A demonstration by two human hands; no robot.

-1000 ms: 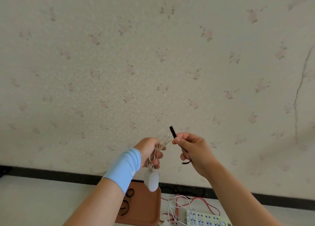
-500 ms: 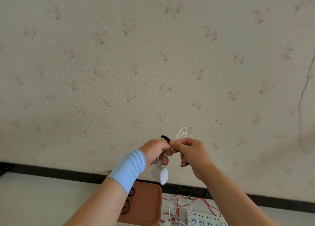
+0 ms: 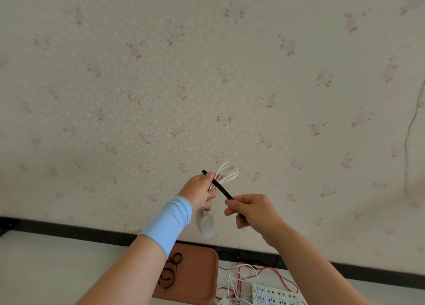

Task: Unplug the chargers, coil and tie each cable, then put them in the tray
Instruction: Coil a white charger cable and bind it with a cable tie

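Note:
My left hand [image 3: 201, 193] is raised in front of the wall and grips a coiled white charger cable [image 3: 227, 172]; its loops stick out above the fist and the white charger plug [image 3: 207, 225] hangs below it. A black tie strap [image 3: 218, 185] runs across the coil from the left thumb down to my right hand [image 3: 250, 211], which pinches its lower end. A brown tray [image 3: 197, 279] lies on the table below, holding a coiled black cable [image 3: 171, 270].
A white power strip [image 3: 276, 299] sits at the bottom edge right of the tray, with white cables [image 3: 234, 281] and a red cable [image 3: 282, 279] still tangled around it. A patterned wall with a black skirting strip stands close behind the table.
The right hand brought the black strap to the coil, then pulled away down and to the right, stretching the strap taut. The left hand rose slightly with the coil.

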